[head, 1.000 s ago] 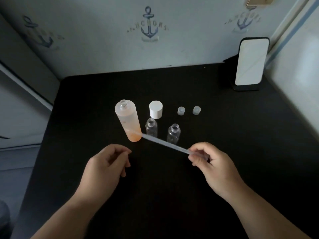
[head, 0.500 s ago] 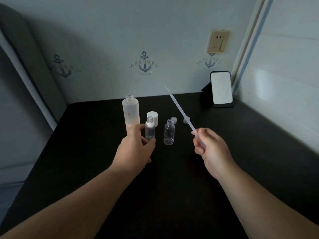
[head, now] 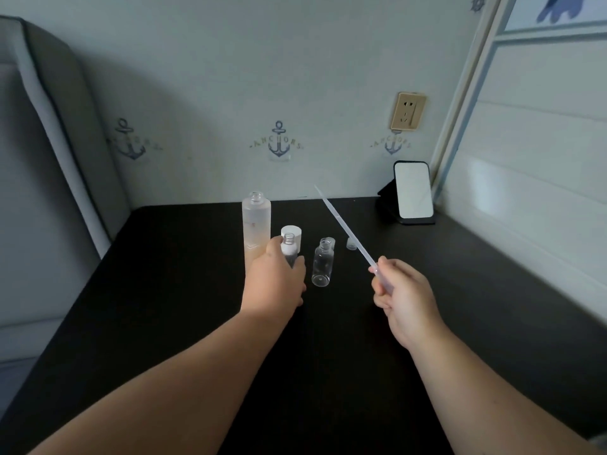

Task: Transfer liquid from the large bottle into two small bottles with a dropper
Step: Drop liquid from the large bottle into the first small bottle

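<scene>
Above the table (head: 184, 290), left hand (head: 274, 280) grips a small bottle (head: 289, 249); right hand (head: 405, 298) pinches the upward-angled dropper (head: 345, 229).

A small mirror (head: 413, 191) on a black stand sits at the black tabletop's (head: 184, 264) far right corner. On the wall behind are anchor decals (head: 278, 139) and a beige power socket (head: 407, 111).

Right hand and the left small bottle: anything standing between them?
In the head view, the second small bottle, open and upright, stands between the right hand and the left small bottle gripped by the left hand.
</scene>
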{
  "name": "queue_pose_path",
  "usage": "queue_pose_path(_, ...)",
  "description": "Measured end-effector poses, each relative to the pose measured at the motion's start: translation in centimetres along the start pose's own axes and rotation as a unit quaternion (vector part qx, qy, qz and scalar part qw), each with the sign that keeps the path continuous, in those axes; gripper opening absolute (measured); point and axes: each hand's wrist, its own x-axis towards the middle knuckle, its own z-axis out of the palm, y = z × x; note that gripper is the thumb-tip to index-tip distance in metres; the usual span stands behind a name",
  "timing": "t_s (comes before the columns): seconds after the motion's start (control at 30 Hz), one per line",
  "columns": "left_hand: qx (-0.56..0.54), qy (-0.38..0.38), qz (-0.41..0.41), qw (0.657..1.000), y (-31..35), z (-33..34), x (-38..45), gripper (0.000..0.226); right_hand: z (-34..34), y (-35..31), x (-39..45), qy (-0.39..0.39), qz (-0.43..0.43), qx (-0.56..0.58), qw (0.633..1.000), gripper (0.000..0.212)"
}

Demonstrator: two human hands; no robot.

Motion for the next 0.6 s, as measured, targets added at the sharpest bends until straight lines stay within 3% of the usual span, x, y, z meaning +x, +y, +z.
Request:
queue_pose_path(0.13,0.018,0.017,0.014,1.0,-0.7,-0.3,0.2,0.043,-0.3,0.2,0.1,-0.014,-0.002,0.018,1.0,0.034)
queue_pose_path(0.33,0.14,0.015,0.062,0.988,-1.4,-2.1,-0.8,0.03,-0.4,0.1,-0.2,-0.018,0.005,0.004,1.0,0.022)
queue_pose_path(0.5,0.223,0.004,0.077,0.972,-2.3,-4.3,-2.1,0.036,0.3,-0.5,0.3,0.032,0.063,-0.035,0.997,0.021)
queue_pose_path(0.6,0.222,0.015,0.085,0.971,-3.2,-4.5,-2.9,0.038,1.0,-0.9,0.4,0.02,0.059,0.03,0.998,0.019)
